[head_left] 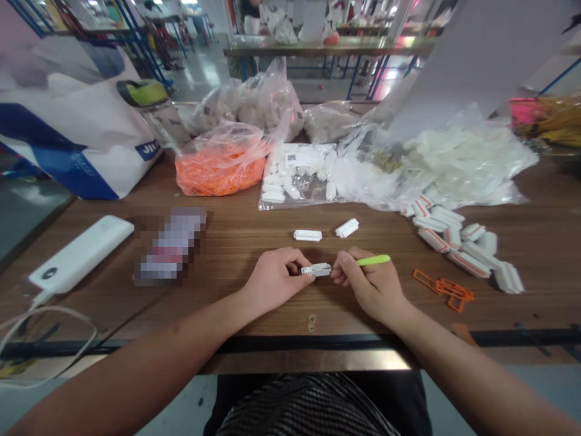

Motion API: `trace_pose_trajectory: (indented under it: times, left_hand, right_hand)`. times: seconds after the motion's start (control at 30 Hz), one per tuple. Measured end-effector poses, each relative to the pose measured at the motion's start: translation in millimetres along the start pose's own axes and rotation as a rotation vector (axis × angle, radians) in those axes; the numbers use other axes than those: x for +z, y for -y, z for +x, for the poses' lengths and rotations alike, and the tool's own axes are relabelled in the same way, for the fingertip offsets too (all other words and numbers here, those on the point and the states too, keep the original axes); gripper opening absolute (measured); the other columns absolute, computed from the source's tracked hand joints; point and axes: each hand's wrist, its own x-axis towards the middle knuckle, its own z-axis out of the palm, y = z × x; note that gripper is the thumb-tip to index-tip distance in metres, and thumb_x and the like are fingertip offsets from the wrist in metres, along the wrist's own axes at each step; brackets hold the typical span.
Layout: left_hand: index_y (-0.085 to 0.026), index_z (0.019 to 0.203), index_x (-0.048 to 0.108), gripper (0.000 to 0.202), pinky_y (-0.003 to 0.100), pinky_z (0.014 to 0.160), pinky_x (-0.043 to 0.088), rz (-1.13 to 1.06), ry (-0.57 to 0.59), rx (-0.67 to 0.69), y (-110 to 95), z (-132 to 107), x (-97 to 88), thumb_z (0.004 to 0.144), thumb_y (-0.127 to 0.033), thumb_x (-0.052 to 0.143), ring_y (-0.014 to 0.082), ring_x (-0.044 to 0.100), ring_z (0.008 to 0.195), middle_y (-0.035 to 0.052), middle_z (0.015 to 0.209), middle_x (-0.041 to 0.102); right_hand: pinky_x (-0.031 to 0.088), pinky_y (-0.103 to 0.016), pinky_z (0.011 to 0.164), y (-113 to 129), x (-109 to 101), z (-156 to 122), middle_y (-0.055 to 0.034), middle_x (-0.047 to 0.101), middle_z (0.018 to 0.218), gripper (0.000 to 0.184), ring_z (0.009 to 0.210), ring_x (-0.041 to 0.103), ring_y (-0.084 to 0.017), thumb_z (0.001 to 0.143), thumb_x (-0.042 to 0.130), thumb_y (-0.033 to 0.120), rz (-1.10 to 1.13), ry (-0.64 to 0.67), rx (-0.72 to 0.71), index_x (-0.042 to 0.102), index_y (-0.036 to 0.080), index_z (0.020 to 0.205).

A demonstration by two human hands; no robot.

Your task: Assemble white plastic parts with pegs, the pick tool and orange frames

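My left hand (276,280) pinches a small white plastic part (316,270) just above the wooden table (236,242), fingers closed round its left end. My right hand (370,284) is closed on a thin green tool (373,260) whose tip meets the right end of that part. Two more white parts (307,235) (347,227) lie loose on the table just beyond my hands. A pile of finished white pieces with orange inserts (458,242) lies to the right. A few loose orange frames (447,287) sit near my right wrist.
An orange-filled plastic bag (220,163), an open bag of white parts (297,175) and crumpled clear bags (454,157) lie across the back. A white power bank (82,251) with cable is at left, beside a blurred item (170,245). A white and blue bag (68,121) stands far left.
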Motion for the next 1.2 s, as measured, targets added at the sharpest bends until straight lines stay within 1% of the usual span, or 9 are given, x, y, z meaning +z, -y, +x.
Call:
trace_pose_trajectory:
  times: [0.13,0.23,0.3,0.4,0.5,0.63,0.83,0.97,1.2]
  left_hand:
    - [-0.020,0.079,0.068,0.004,0.028,0.064,0.044,0.175,-0.055,0.132,-4,-3,0.8,0.076,-0.023,0.070,0.0151,0.056,0.069,-0.0016,0.072,0.063]
    - [-0.020,0.090,0.069,0.013,0.036,0.079,0.046,0.294,-0.131,0.331,-5,-4,0.6,0.078,-0.023,0.071,0.0202,0.057,0.088,0.0020,0.091,0.067]
    - [-0.023,0.097,0.070,0.015,0.040,0.085,0.045,0.333,-0.139,0.440,-3,-4,0.4,0.082,-0.024,0.069,0.0217,0.056,0.096,0.0034,0.102,0.067]
    - [-0.027,0.100,0.072,0.015,0.041,0.086,0.044,0.402,-0.108,0.510,0,-4,0.1,0.088,-0.024,0.063,0.0220,0.055,0.099,0.0028,0.107,0.067]
    - [-0.027,0.103,0.071,0.016,0.041,0.083,0.043,0.487,-0.102,0.527,0,-6,-0.1,0.091,-0.025,0.061,0.0227,0.054,0.098,0.0027,0.108,0.068]
    - [-0.025,0.106,0.069,0.018,0.038,0.080,0.044,0.539,-0.034,0.511,-2,-7,0.5,0.093,-0.024,0.057,0.0215,0.054,0.095,0.0023,0.105,0.068]
    - [-0.024,0.110,0.066,0.020,0.036,0.080,0.047,0.488,-0.011,0.489,1,-6,3.4,0.094,-0.022,0.055,0.0186,0.057,0.088,0.0005,0.102,0.069]
    - [-0.023,0.107,0.066,0.017,0.037,0.081,0.048,0.485,-0.023,0.484,1,-5,3.3,0.094,-0.023,0.055,0.0186,0.060,0.088,0.0000,0.103,0.070]
    - [-0.021,0.100,0.062,0.012,0.040,0.083,0.049,0.454,-0.043,0.383,-5,-4,1.5,0.088,-0.023,0.063,0.0207,0.063,0.087,0.0004,0.097,0.072]
  right_hand:
    - [0.050,-0.024,0.056,0,-1,-2,-0.0015,0.064,0.066,0.033,0.058,0.061,-0.012,0.097,0.045,0.033,-0.123,0.034,-0.031,0.061,0.019,0.072]
    - [0.050,-0.025,0.058,0,-2,-2,-0.0015,0.064,0.065,0.032,0.057,0.060,-0.012,0.097,0.045,0.033,-0.155,0.037,-0.038,0.061,0.019,0.073]
    - [0.049,-0.025,0.058,-2,-1,-2,-0.0016,0.064,0.066,0.032,0.058,0.060,-0.012,0.098,0.045,0.032,-0.150,0.032,-0.041,0.061,0.019,0.074]
    - [0.049,-0.024,0.057,-3,0,-1,-0.0018,0.064,0.066,0.033,0.059,0.061,-0.012,0.098,0.044,0.032,-0.125,0.021,-0.045,0.061,0.018,0.073]
    - [0.049,-0.023,0.055,-4,1,0,-0.0015,0.063,0.065,0.035,0.057,0.062,-0.011,0.098,0.044,0.032,-0.081,0.010,-0.035,0.061,0.018,0.071]
    - [0.050,-0.022,0.051,0,1,0,-0.0013,0.063,0.063,0.037,0.053,0.062,-0.010,0.097,0.045,0.034,0.008,-0.011,-0.012,0.061,0.017,0.069]
    - [0.049,-0.020,0.045,7,-4,2,-0.0020,0.064,0.059,0.037,0.049,0.061,-0.010,0.095,0.047,0.035,0.085,-0.155,0.026,0.062,0.017,0.066]
    - [0.049,-0.019,0.044,6,-5,3,-0.0019,0.064,0.058,0.038,0.048,0.060,-0.009,0.094,0.048,0.036,0.135,-0.124,0.063,0.062,0.017,0.064]
    - [0.049,-0.020,0.045,4,-3,4,-0.0021,0.064,0.058,0.040,0.047,0.060,-0.009,0.093,0.051,0.042,0.198,-0.119,0.142,0.062,0.016,0.064]
